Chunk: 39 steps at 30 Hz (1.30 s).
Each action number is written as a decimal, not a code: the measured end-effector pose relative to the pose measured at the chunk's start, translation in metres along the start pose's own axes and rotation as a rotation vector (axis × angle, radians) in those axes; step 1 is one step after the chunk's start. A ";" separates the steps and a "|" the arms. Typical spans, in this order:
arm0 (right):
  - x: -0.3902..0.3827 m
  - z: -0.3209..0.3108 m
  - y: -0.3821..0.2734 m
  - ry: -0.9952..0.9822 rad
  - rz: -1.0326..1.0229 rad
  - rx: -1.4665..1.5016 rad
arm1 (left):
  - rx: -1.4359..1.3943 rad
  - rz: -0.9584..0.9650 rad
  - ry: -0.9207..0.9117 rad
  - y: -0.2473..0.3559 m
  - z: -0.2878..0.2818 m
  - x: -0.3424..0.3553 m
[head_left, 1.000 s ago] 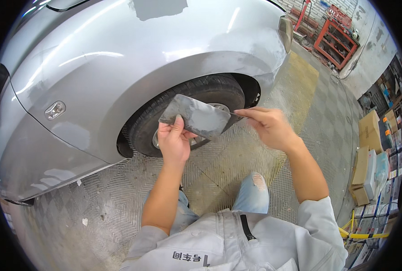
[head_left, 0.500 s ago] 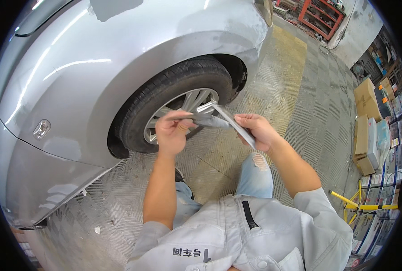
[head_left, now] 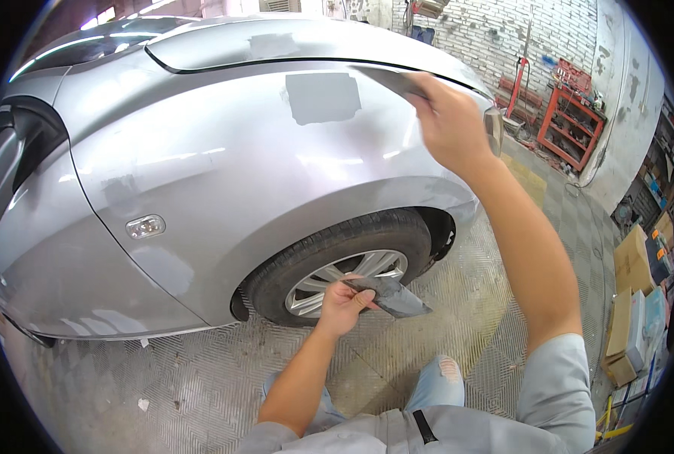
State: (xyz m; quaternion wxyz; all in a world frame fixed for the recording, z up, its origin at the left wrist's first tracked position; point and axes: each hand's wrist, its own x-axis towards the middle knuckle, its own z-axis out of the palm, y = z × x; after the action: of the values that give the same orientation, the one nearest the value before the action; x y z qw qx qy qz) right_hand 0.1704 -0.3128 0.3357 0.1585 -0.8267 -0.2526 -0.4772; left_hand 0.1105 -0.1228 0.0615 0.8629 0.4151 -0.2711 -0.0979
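My right hand (head_left: 447, 117), slightly smeared by motion, grips a thin dark spreader blade (head_left: 386, 79), raised at the top of the silver car fender (head_left: 246, 144), just right of a square grey filler patch (head_left: 322, 97); whether the blade touches the paint I cannot tell. My left hand (head_left: 343, 303) is closed, thumb on top, on a dark flat plate (head_left: 397, 300) with grey smears, held low in front of the alloy wheel (head_left: 307, 299) and tyre (head_left: 280, 265). Smaller dull patches mark the panels around the oval side lamp (head_left: 145, 226).
A red metal rack (head_left: 568, 125) and a red upright stand (head_left: 520, 83) are by the white brick wall (head_left: 488, 34). Cardboard boxes (head_left: 630, 257), shelving and a yellow tubular frame line the right side. My legs stand on the patterned floor tiles (head_left: 201, 378).
My right hand, earlier beside the left plate, has lifted up to the fender with the blade. My left hand holds the plate lower against the car. The view has tilted up, showing more of the hood.
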 end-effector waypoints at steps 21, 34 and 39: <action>0.072 0.047 -0.030 -0.245 -0.154 -0.104 | -0.074 0.044 -0.036 0.016 -0.002 -0.001; 0.075 0.050 -0.027 -0.248 -0.144 -0.089 | -0.066 0.021 -0.011 0.012 -0.004 -0.002; 0.077 0.051 -0.025 -0.255 -0.167 -0.130 | -0.058 0.030 -0.002 0.011 -0.003 -0.003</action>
State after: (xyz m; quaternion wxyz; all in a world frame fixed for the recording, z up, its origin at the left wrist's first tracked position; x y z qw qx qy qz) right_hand 0.2238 -0.2461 0.3779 0.0310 -0.8651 -0.3072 -0.3952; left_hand 0.1093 -0.1129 0.0669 0.8757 0.3856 -0.2754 -0.0930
